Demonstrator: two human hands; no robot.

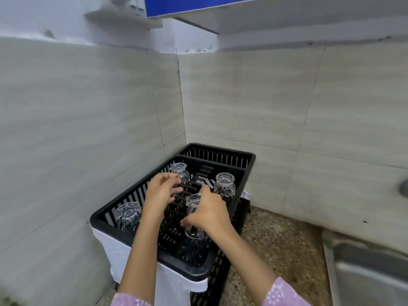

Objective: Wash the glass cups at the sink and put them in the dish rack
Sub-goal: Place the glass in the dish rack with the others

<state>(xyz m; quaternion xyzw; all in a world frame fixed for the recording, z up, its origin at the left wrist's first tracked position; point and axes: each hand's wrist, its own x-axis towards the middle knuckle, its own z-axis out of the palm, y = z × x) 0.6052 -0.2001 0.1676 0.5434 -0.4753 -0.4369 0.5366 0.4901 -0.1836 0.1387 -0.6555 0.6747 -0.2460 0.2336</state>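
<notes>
**Station.** A black dish rack (110, 230) sits on a white cloth (123, 257) in the corner of a speckled counter (276, 239), against the tiled wall (88, 129). The steel edge of the sink (371, 272) shows at the near right; its basin is out of view.

**Cups in the rack.** Three cups stand in the main compartment.
- The far-left cup (180, 173) stands foot up.
- The near-left cup (128, 217) also stands foot up.
- The far-right cup (224, 186) shows a round top. Which end is uppermost cannot be told.

**Cup in hand.** The right hand (209, 215) has its fingers and thumb wrapped round a fourth cup (194, 217), held foot up over the middle of the compartment. The cup's mouth is low inside the rack. Whether it already rests on the floor bars cannot be told.

**Left hand.** The left hand (162, 192) has loosely curled fingers just beside the far-left cup. Whether it touches or grips that cup cannot be told.

**Progress.** In my judgement the task is well along, with three cups racked and the fourth at the point of being set down. What remains here is to seat that cup mouth down and let go. Whether more cups wait at the sink cannot be established.

**Risk.** The cups stand apart from one another. Wet glass set among the bars could still slip or knock a neighbour.
</notes>
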